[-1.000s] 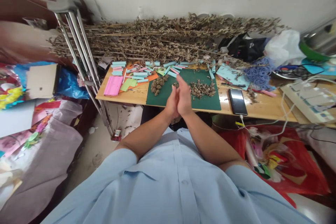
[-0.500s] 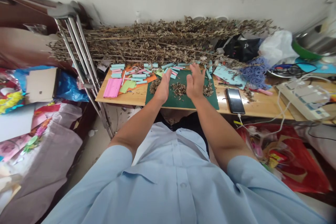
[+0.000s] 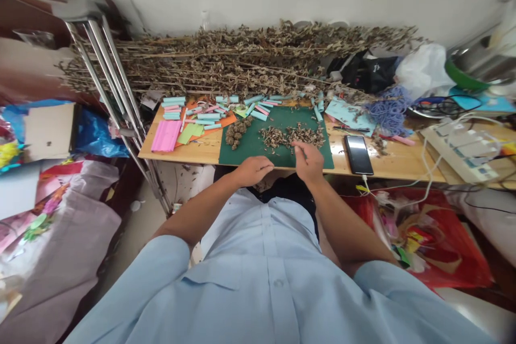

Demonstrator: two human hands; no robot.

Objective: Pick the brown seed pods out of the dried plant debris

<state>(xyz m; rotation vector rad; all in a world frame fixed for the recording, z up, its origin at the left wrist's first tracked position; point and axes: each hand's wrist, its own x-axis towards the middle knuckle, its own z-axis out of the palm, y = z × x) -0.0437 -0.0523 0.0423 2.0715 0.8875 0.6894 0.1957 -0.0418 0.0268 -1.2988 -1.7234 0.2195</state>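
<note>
**Right fingertips at the dry flakes, left hand low on the mat edge**

The right hand (image 3: 308, 162) sat with its fingers (image 3: 299, 147) bunched narrowly at the near side of a heap of crumbled dried leaves (image 3: 288, 136), in the middle of a green cutting mat (image 3: 282, 117). The view was poor there, and I couldn't tell whether those fingers held a flake. The left hand (image 3: 253, 170) lay loosely curled across the mat's near edge, with nothing showing in it.

The flakes looked light, dry and brittle, likely to crumble under a hard pinch and to scatter easily. A gentle fingertip pinch or a cupped scoop from underneath seemed the safer hold. The rounded dried clumps (image 3: 236, 134) to the left looked firmer and easier to pick up whole.

A strip of mat separated the heap from the near edge, where the wooden table (image 3: 387, 161) ended. Teal paper rolls (image 3: 258, 115) crowded the far side, a smartphone (image 3: 358, 155) lay just right of the mat, and long dried branches (image 3: 242, 59) lay along the wall behind.
</note>
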